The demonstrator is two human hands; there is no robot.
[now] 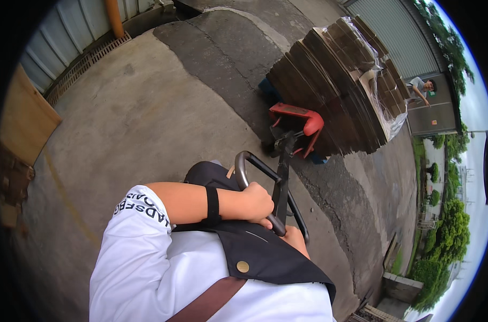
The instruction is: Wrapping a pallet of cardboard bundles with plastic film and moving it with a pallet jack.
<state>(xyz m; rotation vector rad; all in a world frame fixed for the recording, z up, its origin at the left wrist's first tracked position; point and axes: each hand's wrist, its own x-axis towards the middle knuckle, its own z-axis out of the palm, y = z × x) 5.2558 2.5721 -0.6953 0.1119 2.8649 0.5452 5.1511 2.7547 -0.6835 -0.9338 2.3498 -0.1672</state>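
A pallet jack's dark looped handle [242, 170] rises close in front of my body. My left hand [257, 203] is closed round its bar, a black band on the wrist. Lower along the same bar, my right hand [294, 239] grips it too, partly hidden by my clothing. The handle's shaft runs out to the red body of the pallet jack [312, 126]. Beyond it, a tall stack of flat brown cardboard [330, 88], partly wrapped in clear film, rests on a blue pallet [267, 86], of which only bits show.
Cracked concrete floor [126, 118] with a darker patched strip [217, 59] lies around. At the left are a metal wall [56, 37], a floor drain grate [88, 70] and brown board [27, 115]. Another person [420, 90] stands beyond the stack, near a grey building. Trees [453, 228] line the right.
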